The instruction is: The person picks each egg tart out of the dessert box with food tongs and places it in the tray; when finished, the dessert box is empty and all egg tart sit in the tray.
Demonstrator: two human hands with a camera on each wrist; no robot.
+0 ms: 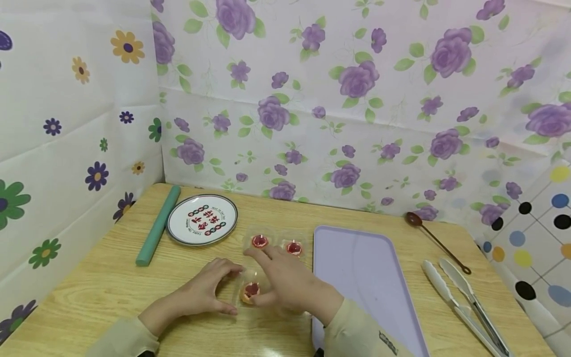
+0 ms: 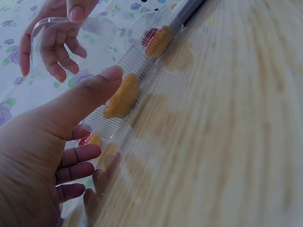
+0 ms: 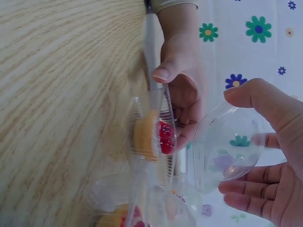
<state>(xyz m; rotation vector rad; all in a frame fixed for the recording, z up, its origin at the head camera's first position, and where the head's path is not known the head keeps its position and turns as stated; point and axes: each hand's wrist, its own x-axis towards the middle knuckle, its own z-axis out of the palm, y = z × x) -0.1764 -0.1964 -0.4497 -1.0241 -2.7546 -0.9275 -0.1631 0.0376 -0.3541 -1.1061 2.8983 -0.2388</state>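
Observation:
Between the hands lies a fruit tart (image 1: 251,292) with red topping, in a clear plastic container whose ridged base (image 3: 171,163) shows in the right wrist view. The right hand (image 1: 290,282) holds its clear domed lid (image 3: 227,142), thumb at one edge and fingers at the other, raised away from the tart. At the container's left side is the left hand (image 1: 205,285), thumb and fingers spread apart with its fingertips right by the base. Two more packed tarts, one left (image 1: 260,241) and one right (image 1: 294,248), sit just beyond the right hand.
A lilac tray (image 1: 357,267) lies to the right, partly under the right sleeve. Farther right are metal tongs (image 1: 464,307) and a dark brown ladle (image 1: 437,243). A patterned plate (image 1: 202,219) and a green rolling pin (image 1: 158,225) are at the back left. Flowered cloth walls border the table.

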